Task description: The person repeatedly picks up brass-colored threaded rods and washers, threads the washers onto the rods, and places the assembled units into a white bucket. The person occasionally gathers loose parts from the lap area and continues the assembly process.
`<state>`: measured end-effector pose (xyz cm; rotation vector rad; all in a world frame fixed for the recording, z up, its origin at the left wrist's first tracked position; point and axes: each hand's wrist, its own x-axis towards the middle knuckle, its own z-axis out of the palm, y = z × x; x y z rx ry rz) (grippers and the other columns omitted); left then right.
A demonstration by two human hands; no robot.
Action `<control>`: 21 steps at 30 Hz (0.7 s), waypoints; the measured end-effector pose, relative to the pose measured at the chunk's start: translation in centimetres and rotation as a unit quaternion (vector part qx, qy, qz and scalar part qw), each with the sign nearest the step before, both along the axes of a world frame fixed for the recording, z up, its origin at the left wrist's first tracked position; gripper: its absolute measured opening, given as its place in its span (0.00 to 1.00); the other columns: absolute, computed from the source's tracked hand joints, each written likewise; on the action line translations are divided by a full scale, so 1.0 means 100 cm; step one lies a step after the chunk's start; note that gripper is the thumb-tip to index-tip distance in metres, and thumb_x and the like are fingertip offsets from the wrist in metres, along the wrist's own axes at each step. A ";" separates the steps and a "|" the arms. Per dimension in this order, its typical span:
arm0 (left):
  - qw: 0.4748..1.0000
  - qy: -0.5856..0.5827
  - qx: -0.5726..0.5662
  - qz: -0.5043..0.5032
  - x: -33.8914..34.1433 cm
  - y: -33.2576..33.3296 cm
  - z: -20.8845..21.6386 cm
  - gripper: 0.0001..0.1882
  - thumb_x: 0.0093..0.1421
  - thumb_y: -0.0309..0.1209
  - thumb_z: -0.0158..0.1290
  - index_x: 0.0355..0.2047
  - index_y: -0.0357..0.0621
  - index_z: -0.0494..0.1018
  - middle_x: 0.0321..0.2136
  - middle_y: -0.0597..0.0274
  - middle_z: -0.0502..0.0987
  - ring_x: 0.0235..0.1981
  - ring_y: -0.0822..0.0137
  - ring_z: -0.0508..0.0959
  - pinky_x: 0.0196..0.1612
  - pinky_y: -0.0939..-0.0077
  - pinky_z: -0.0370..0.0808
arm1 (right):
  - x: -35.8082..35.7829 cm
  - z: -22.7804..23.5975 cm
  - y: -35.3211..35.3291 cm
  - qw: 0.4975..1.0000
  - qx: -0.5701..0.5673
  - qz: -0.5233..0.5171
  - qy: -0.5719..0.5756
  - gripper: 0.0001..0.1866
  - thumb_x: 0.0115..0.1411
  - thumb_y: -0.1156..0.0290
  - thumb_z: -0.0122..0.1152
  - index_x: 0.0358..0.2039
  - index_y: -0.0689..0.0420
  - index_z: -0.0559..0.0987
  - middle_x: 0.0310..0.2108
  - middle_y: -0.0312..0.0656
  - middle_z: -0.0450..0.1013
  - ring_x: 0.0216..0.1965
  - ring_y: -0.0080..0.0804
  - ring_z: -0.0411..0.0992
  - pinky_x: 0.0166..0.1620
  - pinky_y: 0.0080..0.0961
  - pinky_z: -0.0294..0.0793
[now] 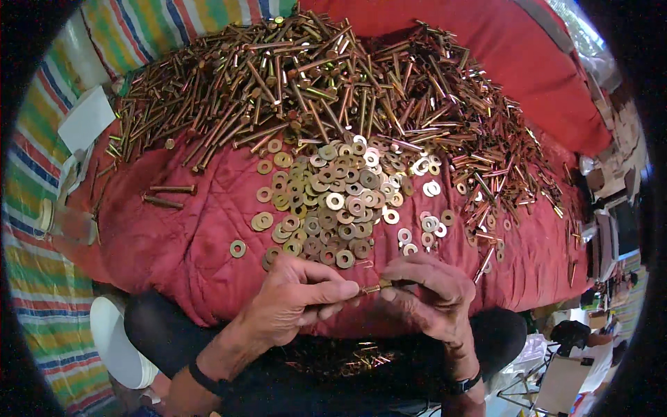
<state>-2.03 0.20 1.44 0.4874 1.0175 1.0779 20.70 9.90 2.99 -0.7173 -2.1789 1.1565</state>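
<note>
Close to my lap, a threaded bolt (371, 288) lies level between my two hands. The thumb and fingers of my left hand (288, 299) pinch one side of it. At its other end, the fingertips of my right hand (434, 295) close around a small brass-coloured piece, mostly hidden, whose kind I cannot make out. Just beyond my hands spreads a heap of flat washers (340, 191), brass-coloured and silvery. One washer (237, 249) lies apart, left of the heap.
Behind the washers rises a large pile of bolts (306, 83), trailing down the right side. Two bolts (172, 189) lie apart at left on the red quilted cloth (208, 236). A white container (118, 340) stands at lower left. More metal pieces (347, 358) lie below my hands.
</note>
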 end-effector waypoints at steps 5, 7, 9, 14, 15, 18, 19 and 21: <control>0.997 -0.026 -0.065 -0.028 -0.002 -0.002 -0.005 0.13 0.64 0.29 0.61 0.35 0.26 0.81 0.17 0.62 0.75 0.11 0.81 0.64 0.13 0.85 0.53 | 0.002 -0.006 0.002 0.991 0.120 0.066 0.001 0.18 0.54 0.81 0.72 0.47 0.57 0.85 0.43 0.45 0.81 0.41 0.39 0.82 0.43 0.30 0.83; 0.995 -0.053 -0.072 -0.034 -0.004 -0.002 -0.005 0.12 0.64 0.28 0.61 0.34 0.25 0.81 0.17 0.61 0.75 0.11 0.81 0.64 0.13 0.85 0.53 | 0.003 -0.009 0.002 0.993 0.095 0.073 0.019 0.19 0.55 0.82 0.71 0.48 0.56 0.85 0.44 0.46 0.80 0.41 0.41 0.82 0.42 0.31 0.83; 0.994 -0.064 -0.080 -0.044 -0.005 -0.003 -0.005 0.12 0.64 0.28 0.61 0.34 0.25 0.81 0.16 0.60 0.75 0.10 0.81 0.63 0.13 0.85 0.53 | 0.003 -0.012 0.001 0.991 0.107 0.079 0.036 0.20 0.56 0.82 0.70 0.50 0.54 0.84 0.45 0.47 0.80 0.42 0.44 0.82 0.42 0.32 0.84; 0.993 -0.053 -0.094 -0.054 -0.005 -0.006 -0.003 0.13 0.64 0.29 0.61 0.34 0.26 0.81 0.15 0.61 0.74 0.09 0.81 0.63 0.13 0.85 0.53 | 0.005 -0.015 -0.005 0.995 0.080 0.049 0.039 0.15 0.49 0.81 0.74 0.39 0.57 0.87 0.37 0.46 0.81 0.36 0.40 0.83 0.38 0.29 0.82; 0.993 -0.047 -0.093 -0.056 -0.005 -0.006 -0.004 0.13 0.64 0.29 0.61 0.34 0.26 0.81 0.15 0.61 0.74 0.09 0.81 0.63 0.13 0.84 0.53 | 0.005 -0.015 -0.005 0.994 0.091 0.051 0.037 0.15 0.49 0.82 0.73 0.40 0.57 0.87 0.37 0.46 0.81 0.37 0.40 0.83 0.38 0.29 0.82; 0.992 -0.050 -0.096 -0.059 -0.006 -0.006 -0.005 0.13 0.65 0.30 0.61 0.34 0.27 0.81 0.15 0.62 0.74 0.09 0.81 0.63 0.13 0.84 0.53 | 0.005 -0.016 -0.006 0.991 0.112 0.058 0.043 0.16 0.49 0.82 0.73 0.41 0.57 0.87 0.37 0.46 0.81 0.37 0.40 0.83 0.38 0.29 0.83; 0.992 -0.058 -0.091 -0.059 -0.006 -0.005 -0.005 0.13 0.64 0.30 0.61 0.34 0.27 0.81 0.15 0.62 0.74 0.09 0.81 0.62 0.13 0.84 0.53 | 0.005 -0.016 -0.005 0.989 0.125 0.061 0.055 0.17 0.49 0.82 0.73 0.41 0.57 0.87 0.37 0.46 0.81 0.37 0.40 0.83 0.38 0.29 0.83; 0.994 -0.052 -0.079 -0.059 -0.005 -0.006 -0.006 0.13 0.65 0.30 0.61 0.34 0.27 0.82 0.15 0.62 0.74 0.09 0.81 0.62 0.13 0.84 0.54 | 0.005 -0.015 -0.005 0.993 0.095 0.058 0.047 0.18 0.48 0.81 0.74 0.42 0.56 0.87 0.37 0.46 0.81 0.37 0.39 0.83 0.38 0.29 0.83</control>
